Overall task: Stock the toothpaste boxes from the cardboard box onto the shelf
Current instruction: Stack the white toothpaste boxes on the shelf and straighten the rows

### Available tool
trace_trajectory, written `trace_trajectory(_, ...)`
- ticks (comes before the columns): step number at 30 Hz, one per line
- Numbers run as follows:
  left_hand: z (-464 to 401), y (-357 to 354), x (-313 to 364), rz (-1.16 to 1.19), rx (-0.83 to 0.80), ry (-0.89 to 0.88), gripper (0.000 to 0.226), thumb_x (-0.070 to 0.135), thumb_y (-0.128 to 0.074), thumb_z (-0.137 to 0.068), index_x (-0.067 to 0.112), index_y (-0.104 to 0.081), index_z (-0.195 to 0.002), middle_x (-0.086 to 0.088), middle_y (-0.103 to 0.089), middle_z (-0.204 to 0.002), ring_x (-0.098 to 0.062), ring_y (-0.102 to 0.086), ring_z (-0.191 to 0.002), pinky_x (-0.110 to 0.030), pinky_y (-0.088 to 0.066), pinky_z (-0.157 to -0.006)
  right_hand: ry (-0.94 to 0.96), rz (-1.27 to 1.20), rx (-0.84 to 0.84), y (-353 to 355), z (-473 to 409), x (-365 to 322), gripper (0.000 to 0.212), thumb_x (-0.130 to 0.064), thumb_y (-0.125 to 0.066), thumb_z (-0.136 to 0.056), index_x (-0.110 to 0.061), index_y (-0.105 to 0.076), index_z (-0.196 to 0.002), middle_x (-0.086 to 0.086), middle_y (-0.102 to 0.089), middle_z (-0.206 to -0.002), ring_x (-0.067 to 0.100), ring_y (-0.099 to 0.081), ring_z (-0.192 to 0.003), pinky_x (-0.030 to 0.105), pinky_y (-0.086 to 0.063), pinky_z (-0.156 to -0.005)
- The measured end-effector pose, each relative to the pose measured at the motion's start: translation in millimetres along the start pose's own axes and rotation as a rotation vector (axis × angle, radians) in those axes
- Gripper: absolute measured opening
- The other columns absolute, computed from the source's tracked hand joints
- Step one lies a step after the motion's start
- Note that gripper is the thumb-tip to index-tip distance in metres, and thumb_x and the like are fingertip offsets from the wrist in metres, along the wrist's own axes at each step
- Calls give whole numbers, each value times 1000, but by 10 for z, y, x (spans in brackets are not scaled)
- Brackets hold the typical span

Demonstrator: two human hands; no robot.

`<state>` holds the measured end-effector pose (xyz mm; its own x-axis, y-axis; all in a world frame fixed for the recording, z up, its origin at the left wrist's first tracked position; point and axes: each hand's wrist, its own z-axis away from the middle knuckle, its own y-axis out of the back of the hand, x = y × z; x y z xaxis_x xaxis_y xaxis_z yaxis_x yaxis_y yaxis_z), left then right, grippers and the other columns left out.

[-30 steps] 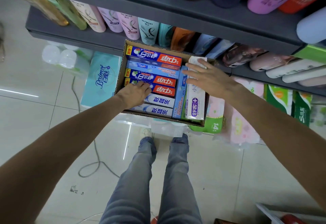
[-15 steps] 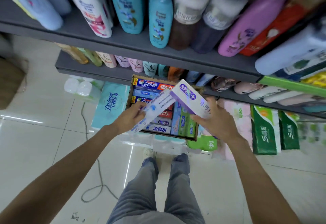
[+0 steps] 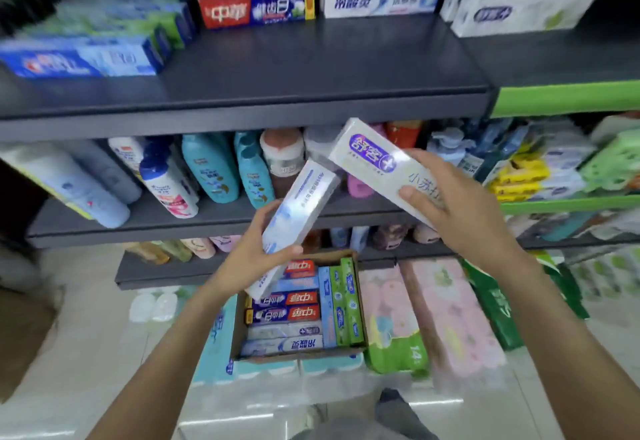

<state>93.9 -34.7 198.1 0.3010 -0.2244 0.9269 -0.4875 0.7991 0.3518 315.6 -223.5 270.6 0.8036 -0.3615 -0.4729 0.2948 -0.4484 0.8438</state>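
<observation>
The top shelf (image 3: 311, 69) lies bare in front of the red-and-blue toothpaste boxes (image 3: 256, 3), with blue boxes (image 3: 83, 58) crowding its left end.

We see a white rectangular toothpaste box with a purple logo (image 3: 381, 162), a pale blue-and-white toothpaste carton (image 3: 294, 218), red-and-blue cartons inside the brown cardboard box (image 3: 239, 328), and a dark grey metal shelf (image 3: 311, 69).

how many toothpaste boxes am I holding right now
2. The left hand grips a white-and-blue toothpaste box; the right hand grips a white box with a purple logo. Both are raised above the cardboard box.
</observation>
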Motion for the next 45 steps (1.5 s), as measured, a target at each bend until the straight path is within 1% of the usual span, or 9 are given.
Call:
trace_trajectory(8,-457,-115,1350,-168,167,-404,62,40,-69,-74,49,-30,-122,39,-45,-121,14,-46,-113,-3,-35,-88,323,287,405,1345,-853,535,52,-52,-36,-92,-31,-42,-138,8,-56,-102,30,-50,-91,39,-36,-78)
trace_trajectory(16,-948,-229,1967,-556,287,-411,68,65,-58,-66,50,-29,-126,37,-51,-113,-1,-57,-99,-28,-45,-82,162,478,52,1725,-1880,1676,51,-43,-60,-87,-26,-50,-133,7,-54,-133,32,-44,-122,43,-34,-95)
trace_trajectory(20,-1099,-320,2091,-677,390,-365,62,51,-61,-83,38,-28,-134,23,-52,-115,-8,-55,-96,-30,-41,-80,32,460,76,1639,-2004,1976,45,-29,-60,-90,-23,-51,-134,13,-49,-135,36,-39,-124,44,-35,-101)
trace_trajectory(22,-1155,-378,2126,-466,430,-287,53,48,-54,-89,33,-32,-134,15,-59,-111,-14,-59,-96,-34,-45,-84,57,429,177,1566,-2020,1929,46,-19,-63,-87,-14,-53,-132,20,-53,-128,41,-45,-116,48,-39,-99)
trace_trajectory(26,-1258,-480,2258,522,359,-109,36,38,-42,-96,16,-50,-123,-6,-65,-107,-20,-67,-90,-41,-55,-73,335,58,332,1324,-1840,1239,41,-16,-62,-87,-13,-56,-128,11,-58,-120,32,-51,-110,41,-43,-91)
trace_trajectory(30,-1283,-385,2318,767,311,-13,34,39,-45,-94,15,-61,-113,-12,-64,-105,-20,-63,-90,-36,-58,-69,684,42,363,1094,-1762,534,54,-16,-68,-83,-20,-49,-133,2,-50,-132,19,-42,-119,38,-39,-100)
trace_trajectory(37,-1198,-25,2229,618,-21,146,46,37,-47,-92,5,-55,-125,-18,-67,-109,-27,-67,-93,-31,-55,-75,928,241,-5,1066,-2214,48,62,-44,-67,-81,-26,-46,-136,-7,-43,-144,14,-25,-140,42,-4,-118)
trace_trajectory(42,-1126,264,2184,307,-172,228,61,60,-58,-77,11,-63,-112,-17,-68,-105,-20,-67,-82,-29,-54,-70,804,61,-318,1034,-2262,-30,33,-43,-62,-86,-28,-53,-114,-16,-52,-113,3,-42,-103,28,-37,-92)
trace_trajectory(45,-1101,499,2110,-278,-127,71,60,54,-73,-67,18,-63,-114,-3,-68,-111,-17,-64,-96,-30,-48,-85,706,49,-309,928,-2261,78,33,-45,-58,-88,-27,-52,-115,-18,-50,-112,4,-43,-104,28,-38,-92)
